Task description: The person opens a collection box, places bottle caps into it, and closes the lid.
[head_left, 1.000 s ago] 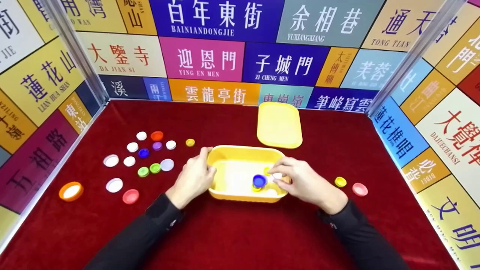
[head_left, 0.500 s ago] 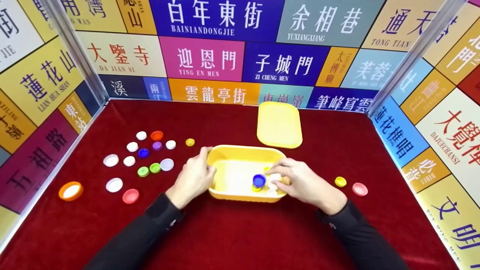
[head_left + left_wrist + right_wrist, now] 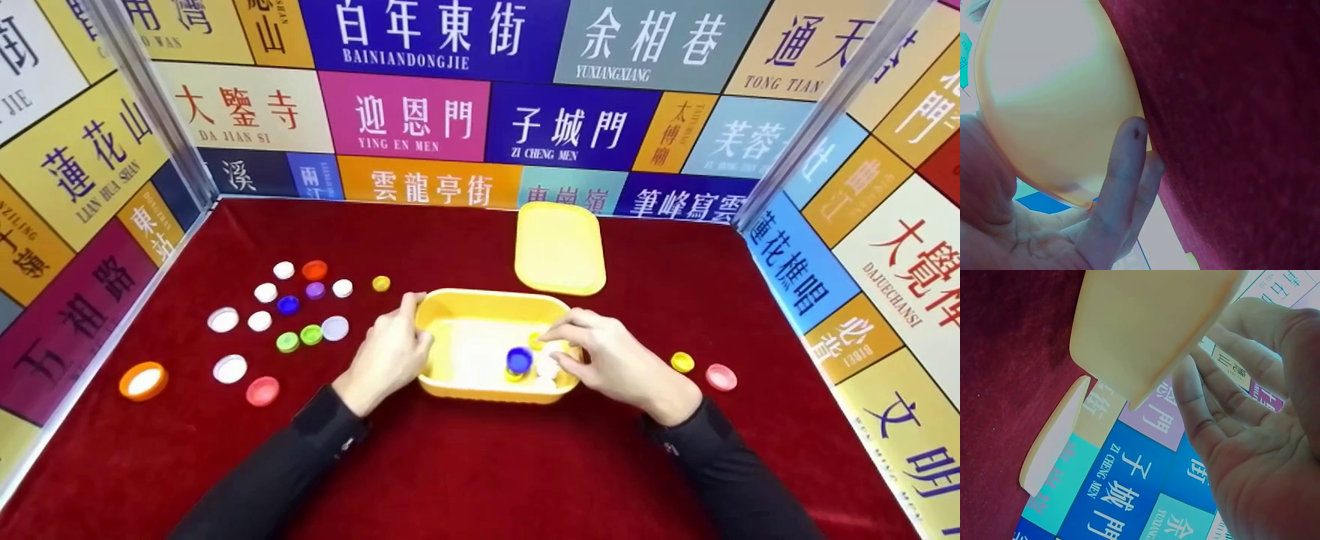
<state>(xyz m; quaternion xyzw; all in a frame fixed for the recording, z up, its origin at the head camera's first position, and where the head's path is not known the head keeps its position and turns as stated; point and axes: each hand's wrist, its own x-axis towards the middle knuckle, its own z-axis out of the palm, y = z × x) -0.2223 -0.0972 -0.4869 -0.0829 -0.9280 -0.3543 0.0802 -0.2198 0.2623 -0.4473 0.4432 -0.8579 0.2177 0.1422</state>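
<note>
In the head view a yellow plastic box point(image 3: 457, 386) stands mid-table, with several bottle caps at its right end. My left hand point(image 3: 390, 349) grips the box's left end; in the left wrist view fingers point(image 3: 1129, 163) lie along the outer wall. Over the right end is my right hand point(image 3: 619, 364), fingers bent loosely down inside the rim, with no cap visibly pinched. Below its fingertips lie white caps point(image 3: 546, 367) and a yellow cap point(image 3: 535, 341). A blue cap point(image 3: 519, 359) sits beside them, over another yellow one. The right wrist view shows that hand point(image 3: 1241, 433) beside the box wall.
Loose caps in many colours are spread left of the box, including an orange cap point(image 3: 143, 381) and a red cap point(image 3: 262, 391). A yellow cap point(image 3: 682, 362) and a pink cap point(image 3: 721, 377) lie at the right. Behind the box rests a yellow lid point(image 3: 559, 247).
My right hand has shifted slightly right and drawn back from the white caps, which now show more in the box. The left hand has stayed on the box.
</note>
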